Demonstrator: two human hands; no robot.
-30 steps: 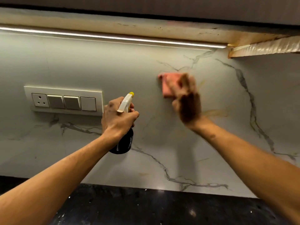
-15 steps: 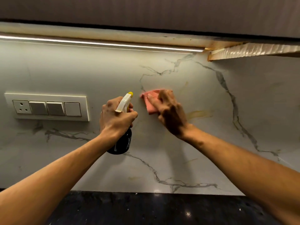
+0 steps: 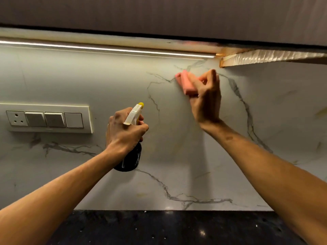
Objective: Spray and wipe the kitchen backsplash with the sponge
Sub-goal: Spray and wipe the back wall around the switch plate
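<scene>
My right hand [image 3: 206, 101] has its fingers and thumb curled round the pink sponge [image 3: 185, 84], pinching it and pressing it against the marble backsplash [image 3: 106, 82] at about one o'clock in my view, just below the end of the light strip [image 3: 106, 49]; the fingertips are a little blurred. The sponge pokes out of my grip toward ten o'clock, next to a grey vein in the stone. My left hand [image 3: 123, 131] is clenched round the neck of the spray bottle [image 3: 131, 158] near the middle of the view, at about seven o'clock from the sponge and well apart from it. The bottle's white head with its yellow nozzle [image 3: 140, 103] points toward one o'clock, and its dark body hangs below my fist; whether a finger lies on the trigger I cannot tell. At nine o'clock a white switch plate [image 3: 47, 118] sits on the wall, with a socket at its left end and three switches beside it. The dark speckled counter [image 3: 159, 227] runs along six o'clock, the dark cabinet [image 3: 159, 15] fills twelve, and a shiny crinkled strip [image 3: 274, 57] shows under it at two o'clock
</scene>
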